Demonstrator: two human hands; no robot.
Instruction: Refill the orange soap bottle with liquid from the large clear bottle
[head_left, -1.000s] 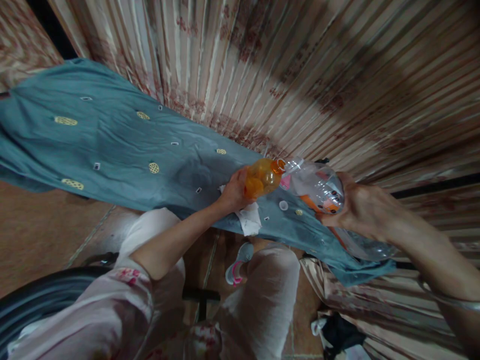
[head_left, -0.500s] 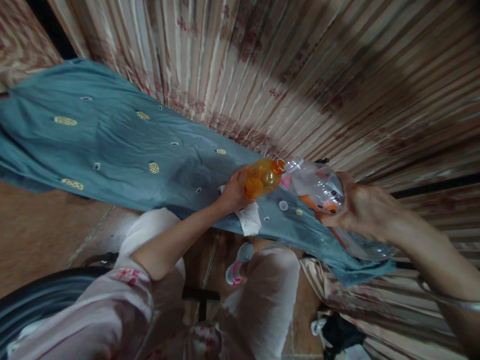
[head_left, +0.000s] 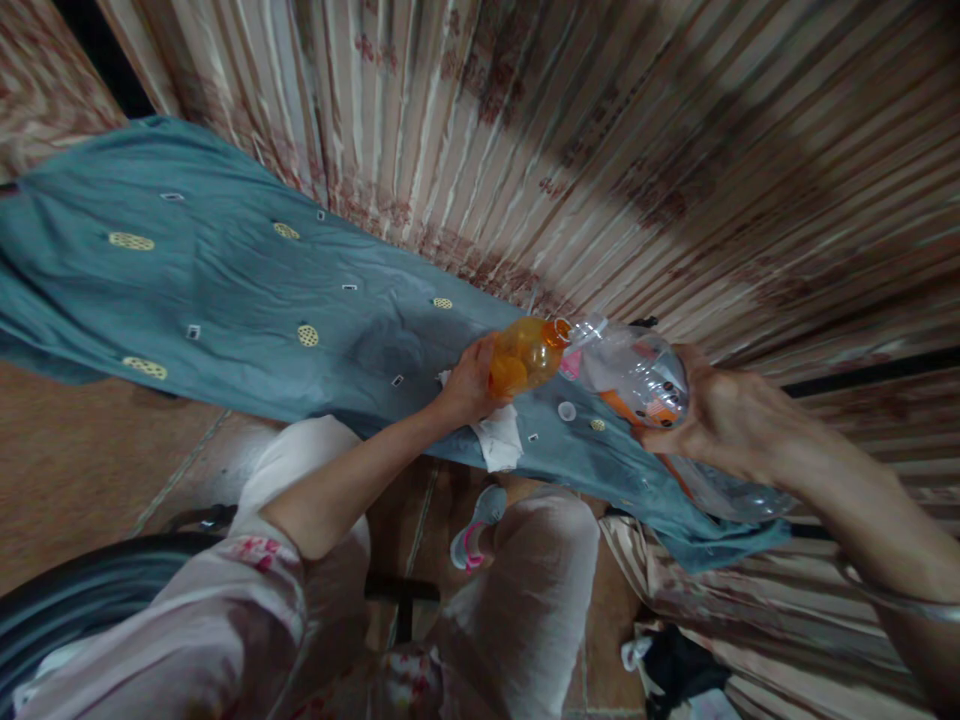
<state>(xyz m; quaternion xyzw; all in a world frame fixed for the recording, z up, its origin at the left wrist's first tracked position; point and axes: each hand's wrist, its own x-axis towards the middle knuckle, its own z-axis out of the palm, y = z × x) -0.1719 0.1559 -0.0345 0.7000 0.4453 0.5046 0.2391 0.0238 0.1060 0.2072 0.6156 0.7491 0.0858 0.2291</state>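
Left hand [head_left: 474, 380] is wrapped round the orange bottle [head_left: 526, 352], right hand [head_left: 724, 412] grips the clear bottle [head_left: 637, 368], seemingly angled so they line up neck to neck.

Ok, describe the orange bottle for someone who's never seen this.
Find the teal cloth beside the pleated curtain. Right of its middle, the left hand holds the orange bottle, facing a clear bottle. It's orange up to its neck, unlike that one.

A pale floral-printed top [head_left: 210, 620], white trousers [head_left: 529, 590], silvery bangle [head_left: 900, 602] and pink-strapped grey sandal [head_left: 489, 506] are worn.
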